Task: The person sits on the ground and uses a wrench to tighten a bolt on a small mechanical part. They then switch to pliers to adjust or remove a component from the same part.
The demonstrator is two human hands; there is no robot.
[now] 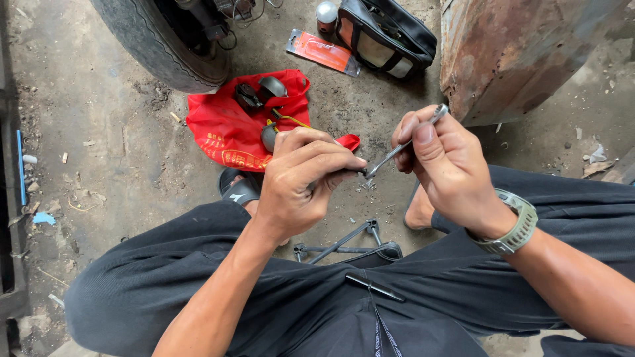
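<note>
Over the knees, the left hand point(301, 182) curls knuckles-up, fingers clenched round a small dark part point(352, 173), while the right hand point(440, 162), thumb raised, pinches a slim shiny metal wrench point(403, 147) meeting it above dusty concrete ground point(106, 132).

Head view, steep downward, close over lap, probably squatting.

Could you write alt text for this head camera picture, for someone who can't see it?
A squatting person's left hand holds a small dark part while the right hand works a slim metal wrench against it. Beyond lie a red bag and a tyre on dirty concrete.
</note>
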